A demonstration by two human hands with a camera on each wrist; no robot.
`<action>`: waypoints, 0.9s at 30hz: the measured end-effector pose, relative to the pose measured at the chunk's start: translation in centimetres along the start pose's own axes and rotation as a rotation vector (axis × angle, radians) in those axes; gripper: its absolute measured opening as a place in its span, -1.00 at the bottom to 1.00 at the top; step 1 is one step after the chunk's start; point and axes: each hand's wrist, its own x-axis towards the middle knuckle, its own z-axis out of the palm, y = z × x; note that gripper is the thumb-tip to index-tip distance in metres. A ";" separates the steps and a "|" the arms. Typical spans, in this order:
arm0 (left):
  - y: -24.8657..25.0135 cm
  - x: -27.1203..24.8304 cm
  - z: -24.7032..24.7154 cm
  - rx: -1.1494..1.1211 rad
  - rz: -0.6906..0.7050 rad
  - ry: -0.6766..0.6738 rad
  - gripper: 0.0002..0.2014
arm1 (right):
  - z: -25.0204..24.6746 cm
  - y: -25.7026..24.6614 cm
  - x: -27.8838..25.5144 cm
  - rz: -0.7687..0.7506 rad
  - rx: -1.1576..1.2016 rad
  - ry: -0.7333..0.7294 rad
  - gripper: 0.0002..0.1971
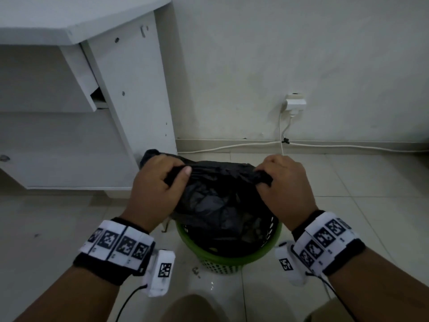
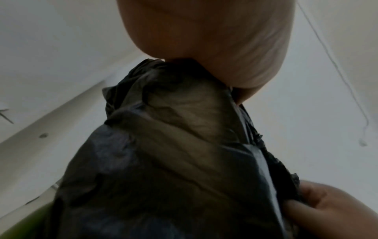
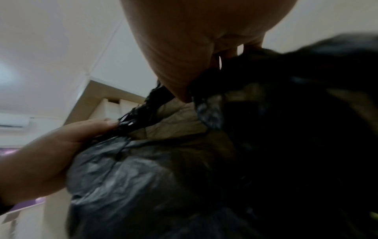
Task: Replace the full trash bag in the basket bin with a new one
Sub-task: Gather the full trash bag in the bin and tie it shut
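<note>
A black trash bag (image 1: 216,201) bulges out of a green perforated basket bin (image 1: 222,257) on the tiled floor. My left hand (image 1: 157,189) grips a bunched left part of the bag's top edge, thumb on top. My right hand (image 1: 282,182) grips the bunched right part. The bag's mouth is stretched between them above the bin. In the left wrist view the black trash bag (image 2: 174,145) hangs below my left hand (image 2: 214,40). In the right wrist view my right hand (image 3: 194,48) holds the crumpled black trash bag (image 3: 184,161), and my left hand (image 3: 51,153) pinches it opposite.
A white desk (image 1: 104,101) stands at the left, its side panel close behind the bin. A wall socket (image 1: 294,103) with white cables (image 1: 348,146) running along the skirting sits at the back right. Small scraps (image 1: 196,271) lie on the floor by the bin.
</note>
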 end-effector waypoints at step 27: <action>1.9 2.0 -1.2 0.074 -0.136 -0.302 -0.40 | -6.2 3.5 2.1 0.203 0.402 -0.265 -1.00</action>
